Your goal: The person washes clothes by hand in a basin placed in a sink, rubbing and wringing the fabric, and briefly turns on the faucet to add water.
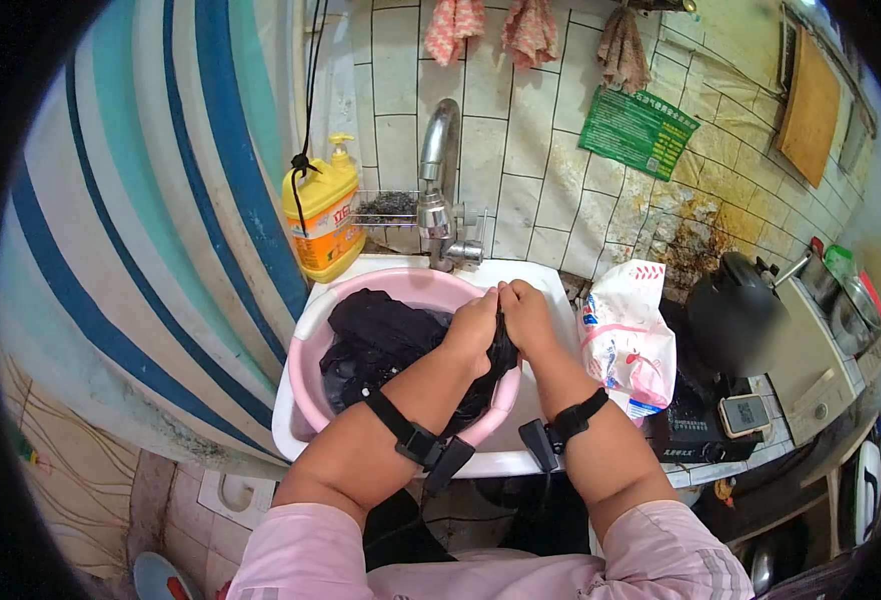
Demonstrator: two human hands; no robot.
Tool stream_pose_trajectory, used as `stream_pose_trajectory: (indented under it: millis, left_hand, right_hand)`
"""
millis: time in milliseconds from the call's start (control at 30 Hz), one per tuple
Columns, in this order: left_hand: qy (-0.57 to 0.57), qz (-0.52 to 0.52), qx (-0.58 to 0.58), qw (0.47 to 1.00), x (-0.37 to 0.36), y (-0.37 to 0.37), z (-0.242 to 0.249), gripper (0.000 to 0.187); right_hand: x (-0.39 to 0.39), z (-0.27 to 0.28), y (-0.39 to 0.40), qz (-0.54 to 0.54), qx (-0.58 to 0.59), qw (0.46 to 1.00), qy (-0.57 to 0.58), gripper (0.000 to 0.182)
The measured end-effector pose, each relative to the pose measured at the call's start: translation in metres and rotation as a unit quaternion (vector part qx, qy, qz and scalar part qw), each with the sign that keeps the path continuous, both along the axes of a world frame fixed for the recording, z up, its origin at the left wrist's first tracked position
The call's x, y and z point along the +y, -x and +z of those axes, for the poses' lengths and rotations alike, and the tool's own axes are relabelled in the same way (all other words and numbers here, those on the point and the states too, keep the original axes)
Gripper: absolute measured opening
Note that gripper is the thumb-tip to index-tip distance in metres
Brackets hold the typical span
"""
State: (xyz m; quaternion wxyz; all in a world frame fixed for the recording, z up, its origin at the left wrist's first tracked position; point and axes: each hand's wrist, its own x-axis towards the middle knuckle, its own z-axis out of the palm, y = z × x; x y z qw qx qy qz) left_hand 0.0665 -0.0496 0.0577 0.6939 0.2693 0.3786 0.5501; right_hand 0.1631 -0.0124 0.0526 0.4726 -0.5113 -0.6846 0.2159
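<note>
A pink basin (310, 370) sits in the white sink (550, 290) and holds dark wet cloth (385, 335) in water. At the basin's right rim, my left hand (473, 325) and my right hand (527, 318) are side by side, thumbs close together. Both are closed on part of the black cloth, which hangs between and below them. The rest of the cloth lies bunched to the left. Black straps with small boxes are around both forearms.
Behind the basin stands a metal faucet (440, 150), with a yellow detergent jug (325, 225) to its left. A white and pink bag (630, 340), a black stove (695, 430) and a dark pot (730, 315) are at the right. A striped curtain (150, 200) hangs at the left.
</note>
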Motion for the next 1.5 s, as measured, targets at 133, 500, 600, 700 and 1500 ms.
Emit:
stream_pose_trajectory:
  millis: [133, 500, 600, 700, 1500]
  left_hand:
    - [0.007, 0.049, 0.059, 0.997, -0.008, 0.001, 0.013, 0.038]
    - [0.013, -0.001, 0.049, 0.999, -0.004, -0.009, -0.002, 0.035]
    - [-0.021, 0.000, 0.064, 0.998, 0.001, -0.008, -0.008, 0.035]
    - [-0.027, 0.001, 0.072, 0.997, -0.003, -0.005, -0.002, 0.035]
    - [0.017, -0.009, 0.113, 0.993, 0.002, 0.007, -0.004, 0.039]
  right_hand:
    - [-0.014, 0.001, 0.003, -0.019, -0.004, 0.999, -0.045, 0.031]
    - [-0.013, 0.009, -0.006, -0.031, -0.063, 0.997, -0.019, 0.032]
    - [0.000, 0.001, -0.010, -0.025, -0.062, 0.997, 0.034, 0.031]
    - [0.000, -0.009, -0.010, -0.022, -0.046, 0.998, 0.034, 0.029]
    - [-0.047, 0.011, 0.008, 0.052, -0.005, 0.982, -0.180, 0.031]
